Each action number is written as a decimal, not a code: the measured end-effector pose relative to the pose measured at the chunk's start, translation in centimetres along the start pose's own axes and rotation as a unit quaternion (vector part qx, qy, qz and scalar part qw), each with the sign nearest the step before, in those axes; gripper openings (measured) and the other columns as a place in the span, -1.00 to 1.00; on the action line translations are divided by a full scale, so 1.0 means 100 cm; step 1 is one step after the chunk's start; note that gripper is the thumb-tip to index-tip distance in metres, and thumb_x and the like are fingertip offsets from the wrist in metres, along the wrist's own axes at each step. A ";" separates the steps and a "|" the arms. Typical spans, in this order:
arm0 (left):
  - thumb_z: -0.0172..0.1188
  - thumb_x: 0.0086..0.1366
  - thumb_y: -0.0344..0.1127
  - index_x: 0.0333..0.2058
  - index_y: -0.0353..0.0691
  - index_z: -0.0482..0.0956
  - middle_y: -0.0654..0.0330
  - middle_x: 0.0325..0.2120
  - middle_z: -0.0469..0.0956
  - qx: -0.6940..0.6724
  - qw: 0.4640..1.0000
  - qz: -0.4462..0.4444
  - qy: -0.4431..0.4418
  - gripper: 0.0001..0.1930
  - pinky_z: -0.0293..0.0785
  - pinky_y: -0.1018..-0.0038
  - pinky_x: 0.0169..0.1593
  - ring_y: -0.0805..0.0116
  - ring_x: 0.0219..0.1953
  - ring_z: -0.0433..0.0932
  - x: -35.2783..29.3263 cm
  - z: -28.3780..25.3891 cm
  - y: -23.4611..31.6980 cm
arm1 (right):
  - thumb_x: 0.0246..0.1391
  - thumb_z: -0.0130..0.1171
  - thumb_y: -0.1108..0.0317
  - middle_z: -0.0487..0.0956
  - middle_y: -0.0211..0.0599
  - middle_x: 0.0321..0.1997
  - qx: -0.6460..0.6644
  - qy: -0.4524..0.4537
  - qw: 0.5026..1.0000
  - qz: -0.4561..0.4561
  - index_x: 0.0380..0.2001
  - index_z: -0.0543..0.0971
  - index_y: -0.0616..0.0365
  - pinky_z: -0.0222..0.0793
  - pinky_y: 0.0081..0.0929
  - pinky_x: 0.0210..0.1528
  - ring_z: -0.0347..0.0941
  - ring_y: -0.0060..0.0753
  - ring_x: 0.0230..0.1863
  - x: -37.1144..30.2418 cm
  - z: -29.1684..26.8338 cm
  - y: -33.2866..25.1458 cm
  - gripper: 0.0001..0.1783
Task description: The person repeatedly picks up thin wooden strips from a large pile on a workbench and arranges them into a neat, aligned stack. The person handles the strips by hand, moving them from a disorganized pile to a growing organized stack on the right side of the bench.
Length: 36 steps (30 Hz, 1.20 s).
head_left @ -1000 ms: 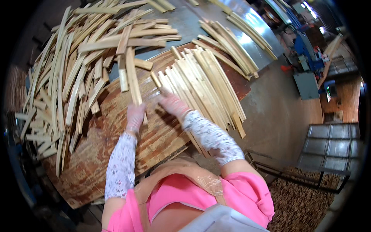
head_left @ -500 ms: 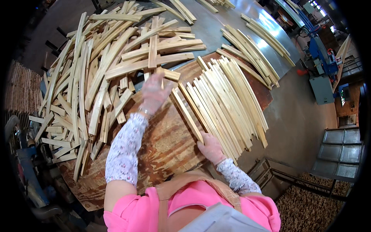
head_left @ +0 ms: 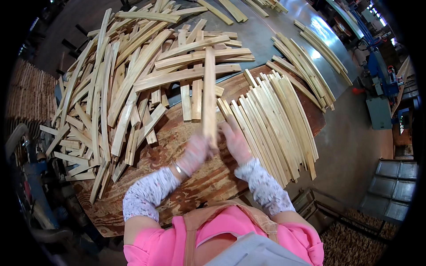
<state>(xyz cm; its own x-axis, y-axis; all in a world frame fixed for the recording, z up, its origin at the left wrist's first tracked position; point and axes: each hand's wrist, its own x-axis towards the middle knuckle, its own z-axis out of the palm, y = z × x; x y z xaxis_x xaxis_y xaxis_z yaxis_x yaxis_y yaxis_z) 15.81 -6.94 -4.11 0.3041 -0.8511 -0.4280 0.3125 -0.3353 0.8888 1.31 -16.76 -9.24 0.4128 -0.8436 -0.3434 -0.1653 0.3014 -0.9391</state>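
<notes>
Presently, we grip the slat [head_left: 210,88] by its near end, left hand [head_left: 194,154] | right hand [head_left: 236,141] beside it, its grip unclear | slat between pile [head_left: 135,80] and row [head_left: 276,119], far end over pile | we should guide that end clear.

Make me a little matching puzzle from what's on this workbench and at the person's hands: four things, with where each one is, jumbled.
1. Long, pale wooden strip
2. Tangled heap of pale wooden strips
3. Neat row of pale wooden strips
4. Shiny, silver-coloured metal bracelet

A. On the brown wooden tabletop, right of the right hand
B. At the wrist of the left hand
C. In the left hand's grip
D. Across the picture's left side

Pairs: 1-C, 2-D, 3-A, 4-B
</notes>
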 end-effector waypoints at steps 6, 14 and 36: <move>0.28 0.41 0.07 0.23 -0.22 0.59 -0.07 0.02 0.70 0.443 0.887 0.128 -0.010 -0.41 0.57 0.16 0.22 0.00 0.11 0.68 0.077 -0.057 0.023 | 0.36 0.19 0.20 0.74 -0.11 -0.08 -0.081 -0.027 0.994 0.061 0.11 0.61 0.38 0.58 -0.35 0.03 0.64 -0.28 -0.05 0.021 -0.004 0.017 -0.54; 0.53 0.00 0.06 0.49 0.06 0.31 -0.07 0.40 0.40 0.816 0.568 0.101 0.045 0.04 0.25 -0.07 0.47 -0.12 0.47 0.34 0.232 -0.124 0.139 | 0.30 0.24 0.23 0.71 0.05 0.15 -0.114 -0.022 0.989 0.093 0.29 0.55 0.32 0.46 -0.33 0.28 0.61 -0.09 0.20 -0.090 -0.066 0.037 -0.43; 0.34 0.10 -0.16 0.29 -0.56 0.44 -0.15 -0.04 0.72 -0.127 0.978 -0.117 -0.121 -0.19 0.73 0.24 0.10 0.14 -0.09 0.77 -0.085 -0.131 0.033 | 0.42 0.19 0.22 0.70 -0.11 0.07 -0.023 -0.061 0.993 -0.101 0.24 0.56 0.29 0.48 -0.33 0.21 0.59 -0.24 0.13 -0.086 0.009 0.043 -0.53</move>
<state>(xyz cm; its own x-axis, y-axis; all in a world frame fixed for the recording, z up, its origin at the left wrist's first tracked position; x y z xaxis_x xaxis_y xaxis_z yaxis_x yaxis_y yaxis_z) 26.08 4.51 0.35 -0.0142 -0.8443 -0.5357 0.5710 -0.4466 0.6889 -2.14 -7.82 -10.40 0.5474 -0.8234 -0.1498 -0.1071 0.1086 -0.9883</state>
